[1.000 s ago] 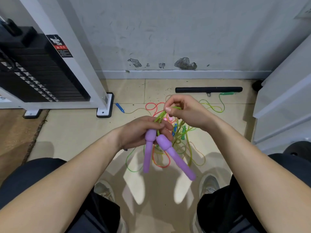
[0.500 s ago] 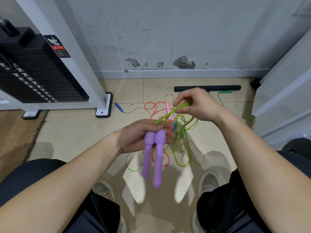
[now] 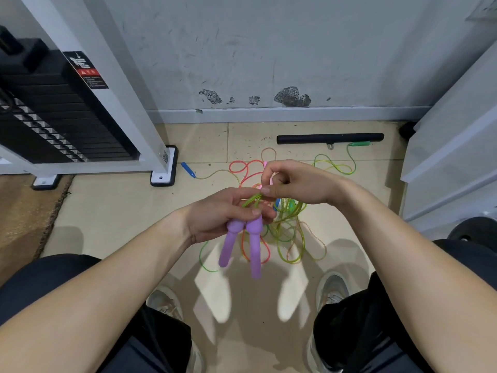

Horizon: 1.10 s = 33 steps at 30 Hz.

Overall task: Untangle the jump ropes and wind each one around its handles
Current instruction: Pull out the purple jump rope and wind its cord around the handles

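**Now, a snug first wrap on the purple pair**

The two purple handles [image 3: 243,246] hang side by side, tips down. Their bulbous tops are clamped in the curled fingers of the left hand [image 3: 220,214]. From those tops the yellow-green cord [image 3: 251,201] rises toward 1 o'clock into the right hand [image 3: 295,184], which pinches it between thumb and forefinger just beside the left fingertips. At 3 o'clock the rest of that cord drops into the tangle [image 3: 285,232] on the tiled floor [image 3: 107,211], where it appears mixed with an orange-red cord [image 3: 240,168].

This looks like the start of winding. The person would do best to press the handles together and parallel, then let the cord slide through the pinch under light tension. Turns are best laid neatly from the tops downward, pausing whenever a loop lifts another rope. A hard pull would probably tighten the knots.

Farther out, a blue handle [image 3: 188,169] lies at 10 o'clock. A green handle [image 3: 360,143] lies at 2 o'clock, beside a black bar [image 3: 329,138].
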Each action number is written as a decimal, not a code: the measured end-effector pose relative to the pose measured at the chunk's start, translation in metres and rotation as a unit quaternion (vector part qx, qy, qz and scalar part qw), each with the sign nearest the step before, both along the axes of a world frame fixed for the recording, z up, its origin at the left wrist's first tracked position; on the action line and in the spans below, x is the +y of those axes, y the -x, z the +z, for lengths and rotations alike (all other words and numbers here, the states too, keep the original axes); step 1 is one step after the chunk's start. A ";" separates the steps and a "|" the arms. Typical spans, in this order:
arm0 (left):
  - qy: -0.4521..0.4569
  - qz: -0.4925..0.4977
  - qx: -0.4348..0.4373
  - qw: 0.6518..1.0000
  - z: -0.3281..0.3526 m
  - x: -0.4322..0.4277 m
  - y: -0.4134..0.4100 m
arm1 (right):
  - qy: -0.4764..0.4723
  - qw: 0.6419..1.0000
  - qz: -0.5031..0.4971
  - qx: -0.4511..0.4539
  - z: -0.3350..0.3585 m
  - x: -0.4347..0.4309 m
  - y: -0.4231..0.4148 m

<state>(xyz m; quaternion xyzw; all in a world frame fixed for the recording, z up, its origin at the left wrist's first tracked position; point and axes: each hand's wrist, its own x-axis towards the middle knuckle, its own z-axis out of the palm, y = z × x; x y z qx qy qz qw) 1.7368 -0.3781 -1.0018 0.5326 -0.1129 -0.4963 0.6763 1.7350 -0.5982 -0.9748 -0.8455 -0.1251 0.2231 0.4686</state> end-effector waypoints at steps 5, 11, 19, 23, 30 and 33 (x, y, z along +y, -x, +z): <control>-0.027 0.024 -0.024 0.999 -0.001 -0.002 0.001 | 0.026 0.999 0.008 -0.023 -0.002 0.003 -0.003; -0.079 0.023 -0.072 0.994 0.003 -0.008 0.011 | 0.056 0.992 -0.054 -0.100 -0.004 0.010 -0.003; -0.088 -0.023 -0.116 0.989 0.019 -0.013 0.013 | -0.070 0.995 -0.066 -0.027 -0.011 0.010 0.000; -0.050 0.049 -0.049 0.996 0.021 -0.007 0.008 | -0.092 0.993 -0.070 0.015 -0.010 0.004 0.002; -0.081 0.239 -0.060 0.966 0.018 0.000 -0.008 | -0.043 0.987 -0.155 0.025 -0.018 0.020 0.010; -0.221 0.243 -0.204 0.922 0.007 -0.005 -0.008 | 0.124 0.974 -0.158 -0.102 -0.019 0.035 0.014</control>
